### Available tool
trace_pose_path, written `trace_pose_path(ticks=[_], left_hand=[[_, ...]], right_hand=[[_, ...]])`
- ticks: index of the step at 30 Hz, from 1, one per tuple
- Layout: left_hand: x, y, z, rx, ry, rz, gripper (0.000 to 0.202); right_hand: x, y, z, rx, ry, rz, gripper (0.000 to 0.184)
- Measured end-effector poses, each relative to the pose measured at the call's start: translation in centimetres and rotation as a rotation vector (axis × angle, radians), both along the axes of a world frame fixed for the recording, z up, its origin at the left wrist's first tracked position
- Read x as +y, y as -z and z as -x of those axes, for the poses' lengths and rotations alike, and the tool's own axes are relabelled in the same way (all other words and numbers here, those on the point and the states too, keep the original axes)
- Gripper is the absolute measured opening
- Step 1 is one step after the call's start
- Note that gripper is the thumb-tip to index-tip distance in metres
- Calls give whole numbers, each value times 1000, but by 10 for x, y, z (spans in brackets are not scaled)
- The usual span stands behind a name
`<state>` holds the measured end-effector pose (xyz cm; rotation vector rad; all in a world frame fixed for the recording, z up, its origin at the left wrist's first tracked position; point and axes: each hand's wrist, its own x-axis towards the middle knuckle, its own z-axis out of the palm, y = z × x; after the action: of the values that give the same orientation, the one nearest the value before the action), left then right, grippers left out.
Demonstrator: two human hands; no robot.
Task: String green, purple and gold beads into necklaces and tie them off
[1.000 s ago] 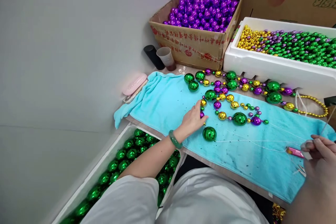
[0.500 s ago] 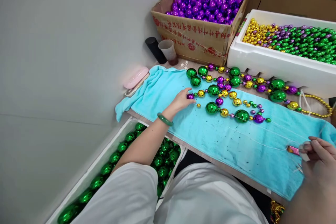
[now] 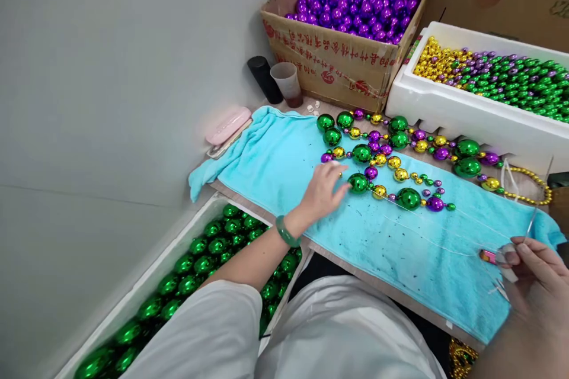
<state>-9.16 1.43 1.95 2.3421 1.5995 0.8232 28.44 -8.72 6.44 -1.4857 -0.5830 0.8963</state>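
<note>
Blue towel [image 3: 422, 243] near front edge of table [image 3: 347, 266]: left hand [image 3: 319, 194], fingers parted, beside green bead [image 3: 358, 183]; right hand [image 3: 536, 269], well apart, pinching needle [image 3: 531, 224].

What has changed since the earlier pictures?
The green bead nearest the left hand has moved away from the person, up beside a gold bead. That hand went out to the purple bead, then drew back, apparently letting it go. The right hand still holds the needle; the towel stayed put.
</note>
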Motion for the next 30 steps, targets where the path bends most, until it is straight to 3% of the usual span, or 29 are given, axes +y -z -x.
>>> trace_pose_path(ticks=[3, 7, 13, 17, 22, 26, 30], left_hand=[[-11, 0, -25, 192, 187, 23, 61], [-7, -1, -39, 352, 201, 48, 47], [-3, -4, -20, 441, 155, -3, 43], [-2, -4, 2, 466, 123, 65, 47], [3, -19, 12, 400, 200, 138, 47], [20, -35, -11, 324, 219, 35, 37], [44, -42, -66, 256, 329, -31, 27]], right_hand=[[1, -5, 4, 96, -38, 8, 24], [-4, -11, 5, 94, -28, -45, 24], [-16, -13, -11, 20, 36, -113, 23], [-16, -9, -18, -4, 41, -131, 22], [-7, -6, -5, 62, 2, -69, 25], [1, 6, 14, 103, -81, -73, 23], [6, 19, 29, 140, -153, -69, 18]])
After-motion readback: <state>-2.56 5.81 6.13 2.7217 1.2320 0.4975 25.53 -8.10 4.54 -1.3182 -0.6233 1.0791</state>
